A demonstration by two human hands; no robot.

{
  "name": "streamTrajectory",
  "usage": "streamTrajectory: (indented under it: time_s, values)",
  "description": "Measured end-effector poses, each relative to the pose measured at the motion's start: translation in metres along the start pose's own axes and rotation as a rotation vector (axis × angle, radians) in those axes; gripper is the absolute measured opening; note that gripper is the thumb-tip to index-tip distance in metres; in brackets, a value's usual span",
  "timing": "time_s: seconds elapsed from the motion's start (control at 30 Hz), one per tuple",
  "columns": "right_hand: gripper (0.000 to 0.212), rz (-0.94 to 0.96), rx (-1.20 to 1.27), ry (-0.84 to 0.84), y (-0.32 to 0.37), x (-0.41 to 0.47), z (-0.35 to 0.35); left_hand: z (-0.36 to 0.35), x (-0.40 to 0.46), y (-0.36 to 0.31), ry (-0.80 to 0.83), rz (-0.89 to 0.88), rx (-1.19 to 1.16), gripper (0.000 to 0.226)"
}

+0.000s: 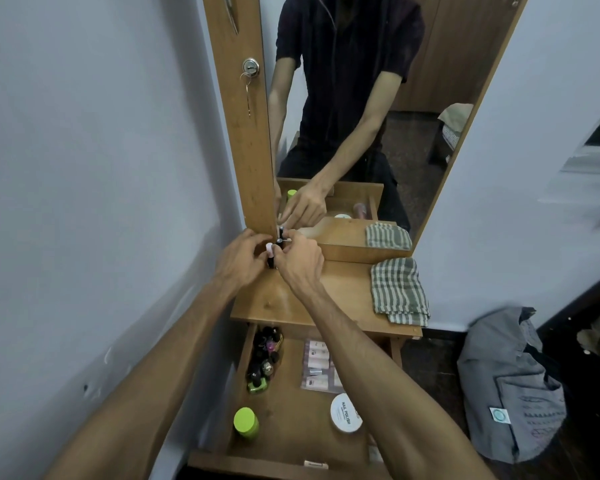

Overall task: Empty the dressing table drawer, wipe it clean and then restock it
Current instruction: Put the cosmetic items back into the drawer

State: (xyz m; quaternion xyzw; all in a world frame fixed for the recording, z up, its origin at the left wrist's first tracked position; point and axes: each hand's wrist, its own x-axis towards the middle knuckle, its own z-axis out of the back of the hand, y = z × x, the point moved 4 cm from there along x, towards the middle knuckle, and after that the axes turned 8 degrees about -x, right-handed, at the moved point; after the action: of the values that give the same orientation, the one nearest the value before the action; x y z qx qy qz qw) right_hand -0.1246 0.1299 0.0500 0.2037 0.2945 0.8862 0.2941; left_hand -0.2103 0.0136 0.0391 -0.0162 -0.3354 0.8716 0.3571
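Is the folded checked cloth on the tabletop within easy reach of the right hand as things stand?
Probably yes. The cloth lies bare on the tabletop, nothing between it and the right hand, though that hand is now busy with small bottles.

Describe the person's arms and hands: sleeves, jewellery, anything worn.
Both forearms are bare to the frame's edge. No watch, bracelet or glove shows on the left hand or right hand, and no ring is visible. The mirror shows a dark short-sleeved shirt.

Round white lid in open drawer: reading "NAIL POLISH"; smaller print beneath blurring out.
Sachets: print showing, illegible.
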Motion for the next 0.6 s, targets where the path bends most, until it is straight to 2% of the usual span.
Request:
streamTrajectory:
  time_s: [0.17, 0.33, 0.6]
  values:
    - [0.026, 0.004, -0.008, -0.001, 0.003, 0.004, -0.011, -0.007, 0.003, 0.005, -0.012, -0.001, -0.004, 0.027]
    - [0.023, -0.01, -0.006, -0.017, 0.0, 0.0, -0.01, -0.006, -0.004, 0.005, -0.081, 0.002, -0.042, 0.006]
    - [0.018, 0.054, 0.068, -0.012, -0.014, -0.03, 0.015, -0.002, -0.048, -0.006, -0.159, 0.078, -0.163, 0.009]
